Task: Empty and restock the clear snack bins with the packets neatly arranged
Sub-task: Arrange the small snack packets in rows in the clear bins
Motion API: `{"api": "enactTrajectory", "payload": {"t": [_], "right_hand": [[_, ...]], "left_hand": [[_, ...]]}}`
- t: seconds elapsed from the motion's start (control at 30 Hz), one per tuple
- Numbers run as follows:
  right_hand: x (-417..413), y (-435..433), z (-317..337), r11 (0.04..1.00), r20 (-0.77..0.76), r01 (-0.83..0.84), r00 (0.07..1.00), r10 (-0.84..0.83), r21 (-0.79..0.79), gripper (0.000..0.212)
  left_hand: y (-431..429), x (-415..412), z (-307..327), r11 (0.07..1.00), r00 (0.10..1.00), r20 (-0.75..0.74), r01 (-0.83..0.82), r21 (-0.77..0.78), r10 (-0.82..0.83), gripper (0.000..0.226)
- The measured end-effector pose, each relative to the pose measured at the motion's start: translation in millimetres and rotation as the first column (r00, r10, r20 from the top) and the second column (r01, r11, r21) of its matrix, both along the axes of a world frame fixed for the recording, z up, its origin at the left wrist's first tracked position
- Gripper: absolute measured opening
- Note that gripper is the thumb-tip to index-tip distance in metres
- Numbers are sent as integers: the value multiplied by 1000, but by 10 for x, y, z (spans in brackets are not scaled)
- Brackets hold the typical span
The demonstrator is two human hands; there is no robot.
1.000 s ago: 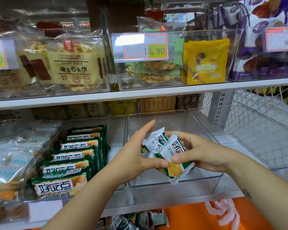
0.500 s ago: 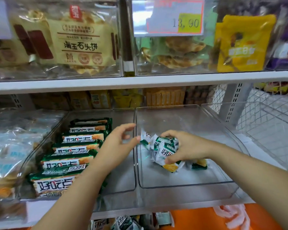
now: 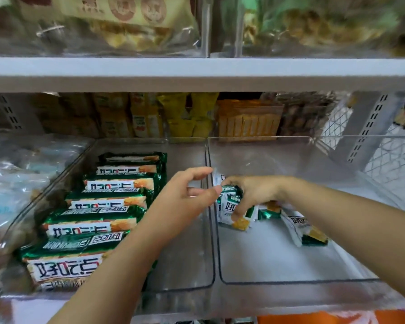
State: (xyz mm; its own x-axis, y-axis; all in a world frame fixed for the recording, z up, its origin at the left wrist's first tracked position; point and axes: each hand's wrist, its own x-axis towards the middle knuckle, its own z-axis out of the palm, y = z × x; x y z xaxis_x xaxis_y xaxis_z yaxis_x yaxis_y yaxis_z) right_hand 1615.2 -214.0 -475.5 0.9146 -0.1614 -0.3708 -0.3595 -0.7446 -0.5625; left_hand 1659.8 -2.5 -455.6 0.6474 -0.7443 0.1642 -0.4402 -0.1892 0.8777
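Right hand [image 3: 250,195] grips small green-and-white snack packets [image 3: 229,208] inside the right clear plastic bin [image 3: 290,281], midway along the shelf's [image 3: 398,199] front edge, probably to line them up. Left hand [image 3: 185,199] hovers alongside, fingers [image 3: 197,171] loose and empty.

Right bin [image 3: 278,260] front lies free; small packets [image 3: 302,226] block its middle.

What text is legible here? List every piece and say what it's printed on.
"好吃点", appearing inverted: on the large green packets in the left bin.
"好吃", rest hidden: on the small packets the right hand grips.
Smaller print on them, and the upper-shelf bags: too blurred to read.
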Motion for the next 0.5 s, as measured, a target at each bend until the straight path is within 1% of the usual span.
{"api": "enactTrajectory", "payload": {"t": [0.03,0.13,0.2,0.27,0.33,0.4,0.5], "right_hand": [[13,-10,8,1000,-12,1,1000,-1,8,73],[7,-26,16,1000,3,5,1000,-5,-8,62],[-27,-1,3,998,41,-3,999,6,-65,58],[-66,43,-22,982,80,-25,996,40,-188,64],[-98,101,-80,958,111,-20,992,53,-287,78],[-114,154,-142,946,158,-1,986,55,-323,85],[-85,193,-154,932,197,44,980,30,-360,83]], "left_hand": [[-2,4,-4,1000,1000,-3,4,-4,-4,34],[-8,21,-16,1000,999,-29,18,-18,-19,32],[-9,28,-23,1000,999,-40,22,-22,-23,33],[-12,25,-23,999,999,-47,21,-28,-22,33],[-14,19,-20,999,999,-44,18,-36,-20,32],[-14,16,-20,999,999,-45,19,-42,-21,31],[-16,18,-22,999,999,-49,17,-45,-20,31]]}}
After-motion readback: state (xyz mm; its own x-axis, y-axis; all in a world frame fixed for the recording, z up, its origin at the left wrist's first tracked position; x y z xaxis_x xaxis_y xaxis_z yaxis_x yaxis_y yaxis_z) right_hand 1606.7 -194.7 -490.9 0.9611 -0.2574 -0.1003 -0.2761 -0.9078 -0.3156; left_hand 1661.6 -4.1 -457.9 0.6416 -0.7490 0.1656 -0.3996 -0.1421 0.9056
